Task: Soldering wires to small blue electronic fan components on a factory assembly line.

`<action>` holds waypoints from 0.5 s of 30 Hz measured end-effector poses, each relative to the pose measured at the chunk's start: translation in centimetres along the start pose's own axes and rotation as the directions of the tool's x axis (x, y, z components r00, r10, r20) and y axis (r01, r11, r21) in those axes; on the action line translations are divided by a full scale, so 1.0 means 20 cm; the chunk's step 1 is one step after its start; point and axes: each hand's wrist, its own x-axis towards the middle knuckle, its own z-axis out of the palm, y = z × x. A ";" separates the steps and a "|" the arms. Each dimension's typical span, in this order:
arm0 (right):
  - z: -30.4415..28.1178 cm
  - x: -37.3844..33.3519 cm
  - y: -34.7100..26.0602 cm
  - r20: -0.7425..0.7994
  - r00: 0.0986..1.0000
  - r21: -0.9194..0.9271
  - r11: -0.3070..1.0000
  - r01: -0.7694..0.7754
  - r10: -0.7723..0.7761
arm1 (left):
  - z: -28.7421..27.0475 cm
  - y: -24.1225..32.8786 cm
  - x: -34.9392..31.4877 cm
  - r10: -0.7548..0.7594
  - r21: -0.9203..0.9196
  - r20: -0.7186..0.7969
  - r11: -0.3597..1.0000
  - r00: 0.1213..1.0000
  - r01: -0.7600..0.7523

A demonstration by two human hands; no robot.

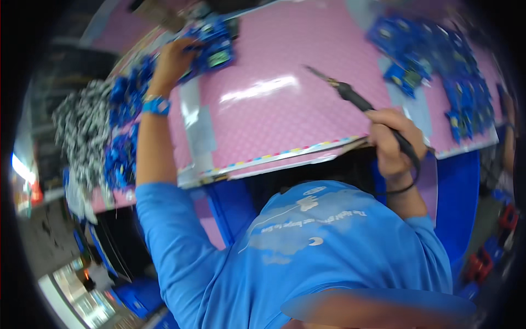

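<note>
The person wears a bright blue short-sleeved shirt (pixel 329 252) with a pale whitish print on the chest. On the left wrist there is a blue wristband (pixel 156 105). Both forearms are bare.

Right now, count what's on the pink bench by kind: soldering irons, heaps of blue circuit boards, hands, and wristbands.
Soldering iron, held in the right hand: 1
Heaps of blue circuit boards (far right, left edge, under the left hand): 3
Hands: 2
Blue wristband: 1
Total: 7
</note>
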 end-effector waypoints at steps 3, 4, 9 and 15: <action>-0.01 0.02 0.00 -0.038 0.992 -0.039 0.992 0.117 -0.118 | -0.06 0.10 -0.01 -0.113 -0.011 -0.097 0.994 0.989 0.112; -0.02 0.01 0.00 -0.066 0.992 -0.068 0.992 0.107 -0.111 | -0.11 0.10 -0.03 0.060 0.197 -0.094 0.980 0.994 -0.041; -0.13 0.00 0.04 -0.159 0.965 -0.065 0.978 0.199 -0.207 | -0.36 0.29 0.06 0.323 0.667 0.321 0.590 0.890 -0.455; -0.27 0.07 0.12 -0.232 0.947 -0.284 0.947 0.152 -0.221 | -1.21 0.39 0.63 0.486 0.880 0.091 0.369 0.869 -0.299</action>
